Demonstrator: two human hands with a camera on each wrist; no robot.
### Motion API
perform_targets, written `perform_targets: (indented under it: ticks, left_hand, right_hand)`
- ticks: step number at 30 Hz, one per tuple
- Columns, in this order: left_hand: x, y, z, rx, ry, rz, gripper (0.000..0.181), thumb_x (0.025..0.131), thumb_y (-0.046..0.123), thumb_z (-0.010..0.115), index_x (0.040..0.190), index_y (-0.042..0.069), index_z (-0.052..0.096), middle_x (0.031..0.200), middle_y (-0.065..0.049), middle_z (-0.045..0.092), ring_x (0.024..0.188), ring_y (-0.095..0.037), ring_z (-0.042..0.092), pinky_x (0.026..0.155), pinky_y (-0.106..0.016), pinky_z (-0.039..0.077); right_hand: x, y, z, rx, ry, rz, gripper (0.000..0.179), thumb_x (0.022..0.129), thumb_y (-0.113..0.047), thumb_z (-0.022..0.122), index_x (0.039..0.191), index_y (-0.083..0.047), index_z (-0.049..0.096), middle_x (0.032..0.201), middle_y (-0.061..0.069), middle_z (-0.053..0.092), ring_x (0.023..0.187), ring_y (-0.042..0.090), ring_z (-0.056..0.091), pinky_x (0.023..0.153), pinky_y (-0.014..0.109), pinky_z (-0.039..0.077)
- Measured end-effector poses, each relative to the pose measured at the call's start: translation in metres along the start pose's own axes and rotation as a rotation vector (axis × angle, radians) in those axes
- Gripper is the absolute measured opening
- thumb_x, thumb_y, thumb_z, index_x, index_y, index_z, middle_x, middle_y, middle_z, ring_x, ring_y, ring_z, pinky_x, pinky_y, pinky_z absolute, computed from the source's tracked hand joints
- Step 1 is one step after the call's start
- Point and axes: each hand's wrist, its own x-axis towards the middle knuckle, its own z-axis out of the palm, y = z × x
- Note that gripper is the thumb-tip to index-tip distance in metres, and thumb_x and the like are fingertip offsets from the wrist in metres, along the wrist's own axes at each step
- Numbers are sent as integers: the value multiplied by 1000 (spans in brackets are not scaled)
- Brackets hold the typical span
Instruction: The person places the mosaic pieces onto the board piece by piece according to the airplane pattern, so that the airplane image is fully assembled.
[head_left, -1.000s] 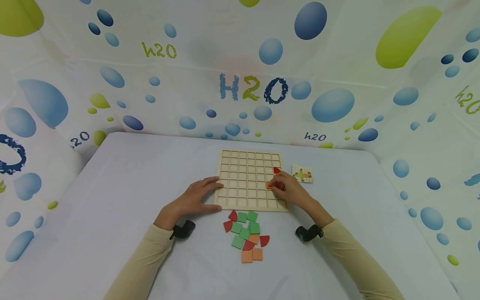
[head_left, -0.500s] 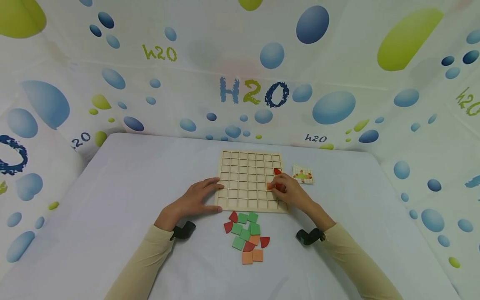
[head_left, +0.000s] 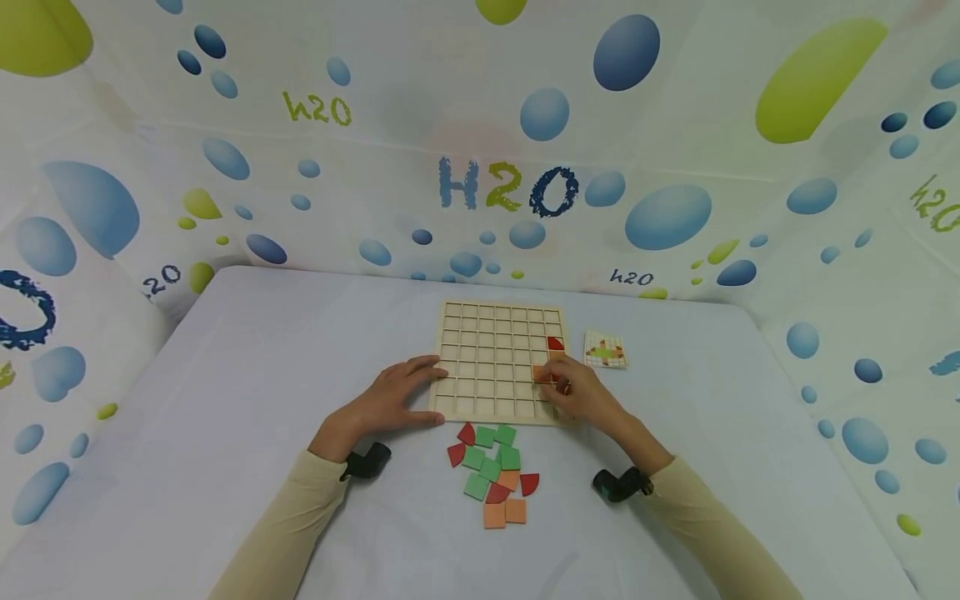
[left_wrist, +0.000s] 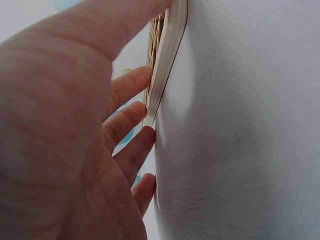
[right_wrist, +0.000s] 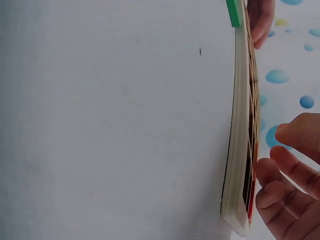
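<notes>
A wooden grid board lies flat on the white table. My left hand rests at its left edge, fingers spread over the rim and thumb at the near corner, as the left wrist view also shows. My right hand hovers over the board's right side, fingers loosely bent. In the right wrist view a gap shows between thumb and fingers, with nothing held. Its fingertips are right by an orange square tile in a cell. A red quarter-circle tile and another orange tile sit in the right column.
In front of the board lie loose green square tiles, red quarter-circle tiles and orange square tiles. A small pattern card lies to the right of the board. A printed cloth hangs behind the table.
My right hand has drawn back slightly towards me, uncovering the orange tile below the red quarter-circle. My left hand has stayed at the board's edge.
</notes>
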Motion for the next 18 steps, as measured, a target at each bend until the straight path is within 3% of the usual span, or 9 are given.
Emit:
perform_targets:
  ticks: [18]
  left_hand:
    - [-1,-4,5,14,12,-9,63,83,34,77,137,10,52,153,-18,35,139,-42,32,111,-61,23]
  right_hand:
    - [-15,-16,14,33,-80,-43,13,89,-1,67,101,-4,68,96,6,62,69,8,50,59,19,46]
